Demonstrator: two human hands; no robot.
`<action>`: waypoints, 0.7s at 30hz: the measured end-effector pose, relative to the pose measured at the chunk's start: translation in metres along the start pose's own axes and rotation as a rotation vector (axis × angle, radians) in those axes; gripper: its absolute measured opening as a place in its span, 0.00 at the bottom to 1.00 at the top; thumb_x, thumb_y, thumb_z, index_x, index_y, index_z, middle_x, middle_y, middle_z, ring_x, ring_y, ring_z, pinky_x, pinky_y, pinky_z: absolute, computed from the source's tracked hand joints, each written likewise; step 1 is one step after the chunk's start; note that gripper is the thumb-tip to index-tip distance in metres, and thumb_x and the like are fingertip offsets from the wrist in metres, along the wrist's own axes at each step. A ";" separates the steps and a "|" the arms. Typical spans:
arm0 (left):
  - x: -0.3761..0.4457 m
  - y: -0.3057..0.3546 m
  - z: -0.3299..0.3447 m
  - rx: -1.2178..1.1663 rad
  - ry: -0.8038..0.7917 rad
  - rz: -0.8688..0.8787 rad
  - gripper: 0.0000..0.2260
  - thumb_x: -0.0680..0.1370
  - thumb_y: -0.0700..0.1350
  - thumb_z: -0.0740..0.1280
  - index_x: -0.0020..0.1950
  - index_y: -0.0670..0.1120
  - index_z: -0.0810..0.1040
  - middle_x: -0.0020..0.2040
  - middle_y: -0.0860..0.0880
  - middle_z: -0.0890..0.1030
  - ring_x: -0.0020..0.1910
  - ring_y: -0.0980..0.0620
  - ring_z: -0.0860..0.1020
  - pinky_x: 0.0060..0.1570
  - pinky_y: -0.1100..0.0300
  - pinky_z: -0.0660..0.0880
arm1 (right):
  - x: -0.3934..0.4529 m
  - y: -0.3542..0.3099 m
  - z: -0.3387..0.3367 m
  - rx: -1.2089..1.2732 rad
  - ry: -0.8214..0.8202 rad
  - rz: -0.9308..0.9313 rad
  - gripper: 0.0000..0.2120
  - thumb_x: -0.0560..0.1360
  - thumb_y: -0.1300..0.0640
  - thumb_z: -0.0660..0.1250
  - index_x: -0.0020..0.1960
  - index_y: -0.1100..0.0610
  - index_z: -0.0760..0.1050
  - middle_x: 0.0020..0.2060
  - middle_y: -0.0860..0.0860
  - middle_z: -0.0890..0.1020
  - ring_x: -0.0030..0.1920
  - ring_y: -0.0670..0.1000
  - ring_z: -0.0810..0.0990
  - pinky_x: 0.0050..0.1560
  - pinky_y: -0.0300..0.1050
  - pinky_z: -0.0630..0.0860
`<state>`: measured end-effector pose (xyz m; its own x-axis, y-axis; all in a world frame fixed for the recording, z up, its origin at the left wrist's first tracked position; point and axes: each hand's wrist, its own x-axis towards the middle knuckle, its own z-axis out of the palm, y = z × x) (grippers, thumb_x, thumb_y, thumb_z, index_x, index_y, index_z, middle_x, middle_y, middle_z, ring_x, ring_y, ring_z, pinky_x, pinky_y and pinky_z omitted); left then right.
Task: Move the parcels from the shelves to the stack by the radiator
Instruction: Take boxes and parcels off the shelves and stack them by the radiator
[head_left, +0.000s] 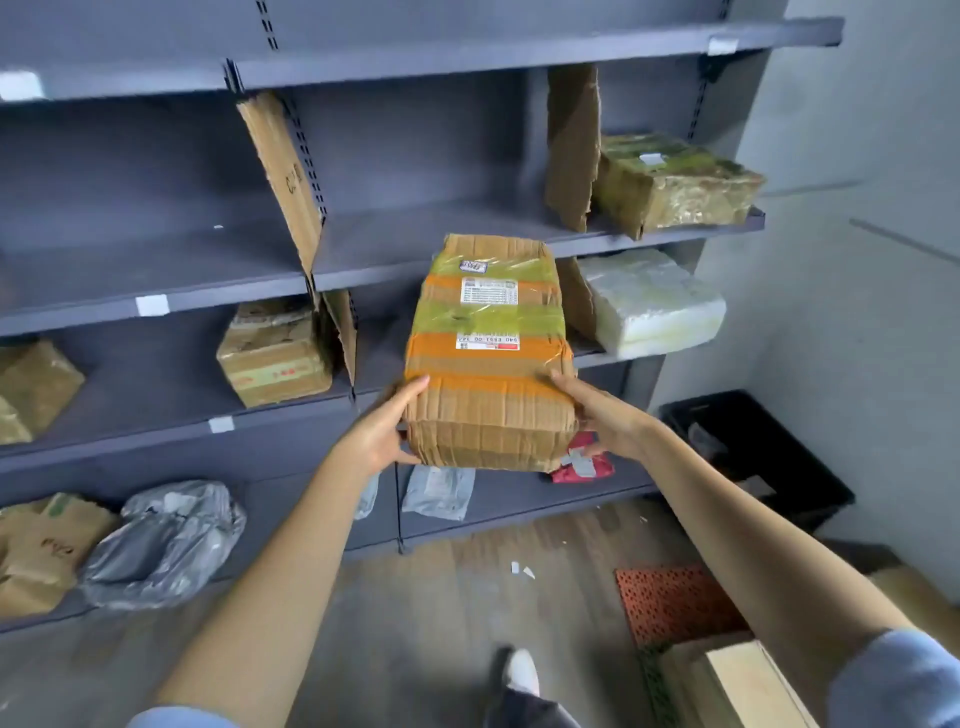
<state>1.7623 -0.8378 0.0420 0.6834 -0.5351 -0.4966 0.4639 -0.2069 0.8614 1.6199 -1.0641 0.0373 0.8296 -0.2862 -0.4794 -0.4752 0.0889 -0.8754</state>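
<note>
Parcel (488, 353) between left hand (376, 434) and right hand (605, 418), 2 white labels, print unreadable.

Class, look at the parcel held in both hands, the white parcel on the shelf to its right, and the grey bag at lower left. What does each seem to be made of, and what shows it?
Held parcel: brown corrugated cardboard, ribbed and creased, banded with glossy orange and yellow-green tape.
White parcel: probably plastic film or foam wrap; pale, slightly shiny, soft-edged.
Grey bag: thin plastic mailer, likely; crumpled with glossy folds.
</note>
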 end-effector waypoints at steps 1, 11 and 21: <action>-0.005 -0.017 0.003 -0.017 -0.013 -0.022 0.23 0.75 0.56 0.65 0.69 0.55 0.66 0.67 0.46 0.72 0.63 0.43 0.72 0.41 0.44 0.76 | -0.013 0.015 0.003 0.062 -0.027 0.013 0.36 0.68 0.32 0.62 0.72 0.42 0.58 0.67 0.51 0.71 0.64 0.57 0.72 0.63 0.65 0.66; -0.004 -0.146 0.114 0.182 -0.229 -0.424 0.22 0.74 0.61 0.64 0.63 0.50 0.72 0.60 0.42 0.75 0.62 0.40 0.73 0.62 0.33 0.66 | -0.118 0.177 -0.044 0.470 0.336 0.307 0.17 0.74 0.43 0.64 0.57 0.51 0.67 0.53 0.53 0.74 0.50 0.53 0.74 0.53 0.52 0.72; -0.003 -0.237 0.371 0.616 -0.549 -0.461 0.24 0.79 0.52 0.62 0.74 0.55 0.60 0.73 0.44 0.65 0.71 0.41 0.65 0.64 0.37 0.66 | -0.240 0.355 -0.185 0.854 0.829 0.495 0.29 0.68 0.38 0.67 0.64 0.51 0.66 0.63 0.56 0.69 0.63 0.60 0.70 0.64 0.62 0.69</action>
<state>1.4417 -1.0912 -0.1209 0.0727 -0.5709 -0.8178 0.1356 -0.8067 0.5752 1.1984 -1.1404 -0.1467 0.0448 -0.5245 -0.8503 -0.0858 0.8459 -0.5263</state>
